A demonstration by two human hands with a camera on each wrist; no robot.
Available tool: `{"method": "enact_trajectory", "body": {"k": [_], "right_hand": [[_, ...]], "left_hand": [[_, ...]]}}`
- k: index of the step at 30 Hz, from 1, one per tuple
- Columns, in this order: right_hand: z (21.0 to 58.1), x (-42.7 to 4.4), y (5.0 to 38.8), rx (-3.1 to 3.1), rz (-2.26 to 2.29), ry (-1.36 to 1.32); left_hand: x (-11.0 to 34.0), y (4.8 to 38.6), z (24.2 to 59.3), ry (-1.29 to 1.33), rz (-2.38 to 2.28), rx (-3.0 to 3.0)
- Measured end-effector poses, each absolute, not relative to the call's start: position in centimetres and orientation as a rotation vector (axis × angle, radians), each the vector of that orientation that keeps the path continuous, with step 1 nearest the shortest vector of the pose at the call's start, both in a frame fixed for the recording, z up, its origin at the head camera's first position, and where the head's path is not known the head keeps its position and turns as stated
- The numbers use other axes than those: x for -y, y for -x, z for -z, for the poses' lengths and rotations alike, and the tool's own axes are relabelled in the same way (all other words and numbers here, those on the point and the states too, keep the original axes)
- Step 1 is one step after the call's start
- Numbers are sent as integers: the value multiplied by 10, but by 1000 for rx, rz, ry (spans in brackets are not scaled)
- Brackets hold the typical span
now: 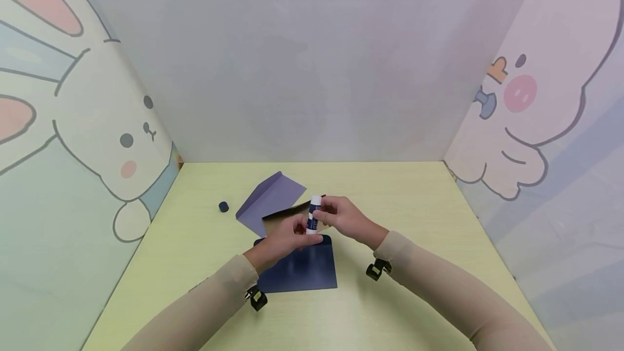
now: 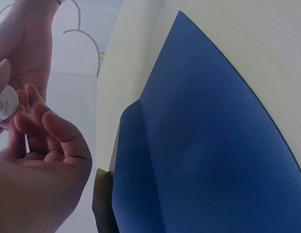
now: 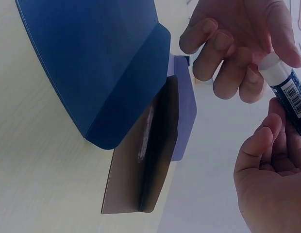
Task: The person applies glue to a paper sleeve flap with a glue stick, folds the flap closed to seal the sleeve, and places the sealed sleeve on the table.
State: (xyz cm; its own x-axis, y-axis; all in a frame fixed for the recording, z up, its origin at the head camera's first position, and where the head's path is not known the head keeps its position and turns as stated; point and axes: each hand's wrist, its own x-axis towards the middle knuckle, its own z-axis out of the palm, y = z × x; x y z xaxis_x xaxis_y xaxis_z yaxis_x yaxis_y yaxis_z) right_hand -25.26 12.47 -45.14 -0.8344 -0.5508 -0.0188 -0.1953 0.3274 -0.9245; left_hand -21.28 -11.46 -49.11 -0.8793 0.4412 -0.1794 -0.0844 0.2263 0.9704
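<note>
A blue-and-white glue stick (image 1: 314, 207) stands nearly upright between the two hands, above the envelopes. My right hand (image 1: 348, 220) pinches its label part from the right. At its lower white end (image 3: 274, 70), my left hand (image 1: 287, 240) grips with thumb and fingers, the other fingers curled. Below the left hand lies a navy envelope (image 1: 299, 272), its flap at the far side. Behind it is a brown envelope (image 3: 126, 165), partly covered, with a pale streak near its fold in the right wrist view. A purple envelope (image 1: 270, 202) lies beyond, flap unfolded.
A small dark cap (image 1: 223, 206) sits on the pale yellow table (image 1: 404, 199), left of the purple envelope. Walls with cartoon animals stand at both sides, and a plain wall (image 1: 312, 69) rises behind the table's far edge.
</note>
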Motion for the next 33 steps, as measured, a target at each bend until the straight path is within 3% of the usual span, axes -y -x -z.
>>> {"method": "enact_trajectory", "body": {"k": [20,33], "right_hand": [[457,-129,256,-2250,1535,658],[454,-128,256,-2266,1493,705]], "left_hand": [[121,216,485,-412,-1740,-1728],[116,211,491,-395,-1764,-2036]]}}
